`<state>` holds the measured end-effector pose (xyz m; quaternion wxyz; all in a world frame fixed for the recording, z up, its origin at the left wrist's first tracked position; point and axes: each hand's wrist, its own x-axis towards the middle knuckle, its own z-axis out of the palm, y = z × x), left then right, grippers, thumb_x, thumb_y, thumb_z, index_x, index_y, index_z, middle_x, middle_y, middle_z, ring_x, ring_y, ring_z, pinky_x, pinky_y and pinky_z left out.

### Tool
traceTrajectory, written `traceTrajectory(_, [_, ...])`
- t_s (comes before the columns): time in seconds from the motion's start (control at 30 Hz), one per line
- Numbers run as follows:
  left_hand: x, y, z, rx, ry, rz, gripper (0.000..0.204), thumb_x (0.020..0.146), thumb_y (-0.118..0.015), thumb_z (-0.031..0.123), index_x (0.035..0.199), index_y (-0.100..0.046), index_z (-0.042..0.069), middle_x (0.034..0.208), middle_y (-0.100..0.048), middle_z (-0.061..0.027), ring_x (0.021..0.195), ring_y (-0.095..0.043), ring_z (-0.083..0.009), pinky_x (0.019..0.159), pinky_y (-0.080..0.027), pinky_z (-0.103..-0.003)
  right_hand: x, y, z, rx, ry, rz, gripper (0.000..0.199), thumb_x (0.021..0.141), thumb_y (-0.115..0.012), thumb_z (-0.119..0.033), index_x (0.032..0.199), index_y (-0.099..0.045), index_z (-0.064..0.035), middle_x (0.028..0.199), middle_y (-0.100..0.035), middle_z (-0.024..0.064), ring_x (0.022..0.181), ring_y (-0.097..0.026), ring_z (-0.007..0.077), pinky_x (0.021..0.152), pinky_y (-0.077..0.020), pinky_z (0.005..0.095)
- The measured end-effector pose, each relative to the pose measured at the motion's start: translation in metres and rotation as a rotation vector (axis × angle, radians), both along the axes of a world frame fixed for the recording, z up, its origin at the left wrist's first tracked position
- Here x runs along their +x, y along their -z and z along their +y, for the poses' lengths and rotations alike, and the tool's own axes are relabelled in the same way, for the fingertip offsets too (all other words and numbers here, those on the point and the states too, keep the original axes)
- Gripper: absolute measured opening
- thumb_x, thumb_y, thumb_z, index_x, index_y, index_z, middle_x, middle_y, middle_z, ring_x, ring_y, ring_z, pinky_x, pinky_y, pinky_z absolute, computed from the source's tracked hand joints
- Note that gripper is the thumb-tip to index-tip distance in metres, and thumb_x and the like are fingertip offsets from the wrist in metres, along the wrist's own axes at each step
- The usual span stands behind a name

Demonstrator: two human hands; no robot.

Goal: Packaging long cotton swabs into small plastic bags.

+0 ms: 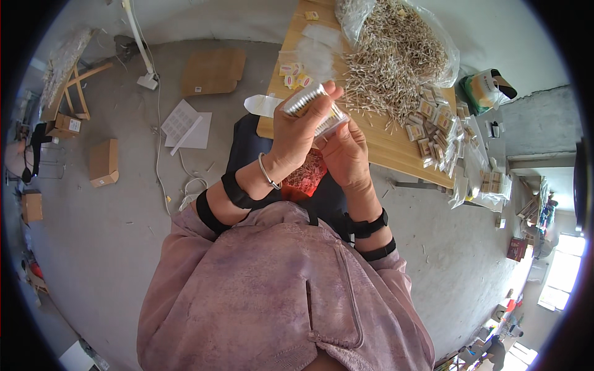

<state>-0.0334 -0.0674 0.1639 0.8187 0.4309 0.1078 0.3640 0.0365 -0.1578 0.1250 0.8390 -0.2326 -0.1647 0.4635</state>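
Observation:
Over the near edge of the table, both hands hold a small clear plastic box of cotton swabs (pixel 303 99), tilted, with rows of white tips showing. My left hand (pixel 293 133) wraps round its upper side, thumb across it. My right hand (pixel 346 154) is closed on the lower right end, where a clear edge sticks out. My fingers hide part of the box. Just beyond lies a big heap of loose cotton swabs (pixel 396 59), partly in a clear plastic bag (pixel 448 59). Small yellow-and-white cards (pixel 297 75) lie left of the heap.
The wooden table (pixel 383 148) carries several filled swab packs (pixel 436 127) at its right and clear plastic sleeves (pixel 315 46) at its left. A red patterned cloth (pixel 306 176) lies by my lap. Cardboard (pixel 213 71), a carton (pixel 104 162) and a white cable (pixel 159 154) are on the floor.

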Motion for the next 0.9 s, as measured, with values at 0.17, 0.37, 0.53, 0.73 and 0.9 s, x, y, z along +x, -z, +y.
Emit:
traceTrajectory(0.17, [0.003, 0.005, 0.004, -0.187, -0.034, -0.059, 0.034, 0.085, -0.065, 0.019, 0.111, -0.057, -0.002, 0.11, -0.061, -0.0142, 0.101, -0.057, -0.0141, 0.085, -0.046, -0.026, -0.002, -0.001, 0.01, -0.149, 0.157, -0.067, 0.016, 0.089, -0.058, -0.014, 0.096, -0.062, -0.0007, 0.1, -0.063, 0.0101, 0.092, -0.061, 0.0198, 0.083, -0.0505, 0.036])
traceTrajectory(0.37, [0.004, 0.024, 0.02, -0.202, 0.0, -0.046, 0.048, 0.083, -0.067, 0.02, 0.121, -0.049, -0.002, 0.119, -0.056, -0.0122, 0.109, -0.052, -0.0144, 0.09, -0.042, -0.027, 0.009, -0.009, 0.008, -0.388, 0.299, -0.303, 0.015, 0.088, -0.06, -0.014, 0.086, -0.065, 0.0001, 0.078, -0.063, 0.0047, 0.072, -0.058, 0.0106, 0.068, -0.0471, 0.0243])
traceTrajectory(0.53, [-0.01, 0.019, 0.049, 0.821, -0.249, 0.276, 0.065, 0.072, -0.077, 0.025, 0.125, -0.047, 0.001, 0.126, -0.051, -0.0135, 0.118, -0.047, -0.0231, 0.097, -0.038, -0.036, 0.037, -0.029, -0.003, -0.747, 0.338, -0.955, 0.013, 0.085, -0.063, -0.011, 0.085, -0.067, 0.0014, 0.075, -0.064, 0.0019, 0.068, -0.057, 0.0073, 0.062, -0.044, 0.0202])
traceTrajectory(0.73, [-0.01, 0.001, 0.05, 1.164, 0.195, 0.551, 0.04, 0.071, -0.076, 0.02, 0.103, -0.062, 0.002, 0.098, -0.065, -0.014, 0.095, -0.061, -0.0258, 0.085, -0.045, -0.032, 0.04, -0.068, -0.001, -0.716, 0.25, -1.703, 0.011, 0.079, -0.066, -0.011, 0.086, -0.068, -0.0028, 0.073, -0.064, 0.0064, 0.065, -0.058, 0.0143, 0.061, -0.0456, 0.0266])
traceTrajectory(0.9, [-0.009, 0.01, 0.052, 1.004, 0.415, 0.714, 0.033, 0.076, -0.071, 0.025, 0.098, -0.063, 0.001, 0.077, -0.066, -0.0105, 0.074, -0.063, -0.0225, 0.072, -0.047, -0.029, 0.044, -0.069, 0.006, -0.69, 0.201, -2.006, 0.014, 0.076, -0.069, -0.013, 0.085, -0.068, -0.0029, 0.073, -0.063, 0.0094, 0.068, -0.061, 0.0196, 0.06, -0.0459, 0.0294])
